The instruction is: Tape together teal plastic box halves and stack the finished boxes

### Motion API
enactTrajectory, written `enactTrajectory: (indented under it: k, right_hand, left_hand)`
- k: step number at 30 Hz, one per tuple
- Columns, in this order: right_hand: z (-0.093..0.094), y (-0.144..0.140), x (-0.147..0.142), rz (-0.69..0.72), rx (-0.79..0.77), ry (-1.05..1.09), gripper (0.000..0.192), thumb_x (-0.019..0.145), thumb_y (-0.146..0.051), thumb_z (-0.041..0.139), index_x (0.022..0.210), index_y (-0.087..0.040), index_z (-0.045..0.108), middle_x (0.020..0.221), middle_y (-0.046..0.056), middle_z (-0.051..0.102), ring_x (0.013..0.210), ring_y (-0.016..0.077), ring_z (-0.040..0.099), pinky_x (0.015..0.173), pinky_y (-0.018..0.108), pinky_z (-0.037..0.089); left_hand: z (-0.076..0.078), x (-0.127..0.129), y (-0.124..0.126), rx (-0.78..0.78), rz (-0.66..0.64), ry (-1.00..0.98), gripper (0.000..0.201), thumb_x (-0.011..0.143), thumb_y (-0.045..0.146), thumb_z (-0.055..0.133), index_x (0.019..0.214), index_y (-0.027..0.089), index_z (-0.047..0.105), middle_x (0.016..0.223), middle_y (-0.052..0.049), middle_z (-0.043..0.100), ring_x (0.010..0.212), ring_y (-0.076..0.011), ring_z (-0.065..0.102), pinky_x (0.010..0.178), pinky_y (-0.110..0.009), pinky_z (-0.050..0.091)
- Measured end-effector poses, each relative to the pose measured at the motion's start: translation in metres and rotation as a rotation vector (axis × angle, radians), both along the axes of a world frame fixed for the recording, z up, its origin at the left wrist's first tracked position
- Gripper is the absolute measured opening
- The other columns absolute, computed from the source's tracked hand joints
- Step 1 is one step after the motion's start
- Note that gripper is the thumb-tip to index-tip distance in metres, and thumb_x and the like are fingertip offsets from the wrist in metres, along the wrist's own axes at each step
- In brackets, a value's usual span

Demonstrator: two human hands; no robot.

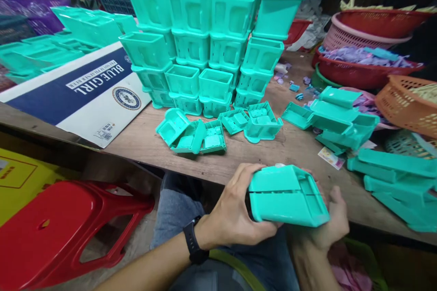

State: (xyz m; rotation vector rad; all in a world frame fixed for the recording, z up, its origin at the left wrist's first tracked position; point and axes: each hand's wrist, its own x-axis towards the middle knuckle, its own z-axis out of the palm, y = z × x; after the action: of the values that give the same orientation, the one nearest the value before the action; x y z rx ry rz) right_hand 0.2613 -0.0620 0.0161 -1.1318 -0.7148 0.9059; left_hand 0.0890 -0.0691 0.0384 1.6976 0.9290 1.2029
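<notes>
A turquoise plastic box (282, 198) made of two fitted pieces is held over the table's front edge, with a dark seam running along its side. My left hand (235, 209) is closed round its left end, thumb below and fingers above. At the right end my right hand (332, 223) grips the box from behind and below; it is slightly blurred and partly hidden by the box. Just beyond lie several loose turquoise pieces, among them an open molded part (262, 122) and a shallow half (213, 136).
Stacked turquoise boxes (194, 45) rise at the back middle. A white and blue carton (85, 86) leans on the left. Turquoise panels (344, 118) lie in piles on the right, before baskets such as an orange one (406, 104). A red stool (61, 232) stands lower left.
</notes>
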Motion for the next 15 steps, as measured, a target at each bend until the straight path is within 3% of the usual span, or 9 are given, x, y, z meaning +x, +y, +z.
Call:
enactTrajectory:
  k: [2,5,7,9,12,15]
  right_hand:
    - [-0.001,0.005,-0.003,-0.021,-0.055,0.097,0.040,0.095,-0.057,0.050,0.085,-0.027,0.075,0.083,0.003,0.081,0.093,0.0315,0.077,0.102,0.054,0.054]
    - [0.011,0.007,-0.002,-0.017,-0.077,0.057,0.041,0.094,-0.062,0.055,0.103,-0.028,0.076,0.112,0.002,0.081,0.116,0.0305,0.072,0.111,0.054,0.049]
    - [0.024,0.005,0.002,0.000,0.019,-0.172,0.051,0.097,-0.069,0.048,0.117,-0.030,0.074,0.133,0.002,0.074,0.133,0.0299,0.062,0.119,0.053,0.041]
    - [0.036,0.003,0.006,0.088,0.123,-0.543,0.059,0.100,-0.071,0.040,0.124,-0.029,0.073,0.141,0.005,0.070,0.139,0.0311,0.057,0.121,0.052,0.038]
    - [0.048,0.004,0.004,0.240,0.211,-1.002,0.056,0.103,-0.066,0.041,0.116,-0.026,0.078,0.123,0.008,0.077,0.119,0.0307,0.069,0.102,0.046,0.052]
    - [0.050,0.009,-0.002,0.250,0.286,-1.120,0.046,0.105,-0.055,0.044,0.105,-0.024,0.079,0.101,0.008,0.080,0.097,0.0268,0.075,0.083,0.040,0.058]
  left_hand:
    - [-0.001,0.001,0.001,0.007,0.048,-0.013,0.083,0.066,0.024,0.085,0.140,0.023,0.045,0.133,-0.010,0.062,0.118,-0.0299,0.065,0.105,-0.046,0.056]
    - [-0.002,-0.001,0.006,0.058,0.086,0.043,0.076,0.066,0.021,0.084,0.133,0.022,0.049,0.125,-0.008,0.062,0.114,-0.0287,0.064,0.101,-0.044,0.057]
    - [-0.002,-0.003,0.009,0.091,0.052,0.101,0.073,0.065,0.017,0.083,0.130,0.022,0.051,0.123,-0.008,0.062,0.114,-0.0291,0.063,0.100,-0.043,0.057]
    - [-0.002,-0.004,0.012,0.102,0.004,0.144,0.072,0.064,0.016,0.082,0.130,0.021,0.051,0.125,-0.010,0.061,0.117,-0.0308,0.062,0.102,-0.046,0.056]
    - [-0.003,-0.002,0.014,0.104,-0.026,0.169,0.069,0.065,0.017,0.080,0.128,0.020,0.051,0.123,-0.011,0.061,0.117,-0.0322,0.062,0.101,-0.048,0.056]
    - [-0.006,0.001,0.017,0.125,-0.036,0.137,0.064,0.067,0.019,0.081,0.125,0.020,0.052,0.120,-0.009,0.063,0.115,-0.0306,0.064,0.100,-0.045,0.057]
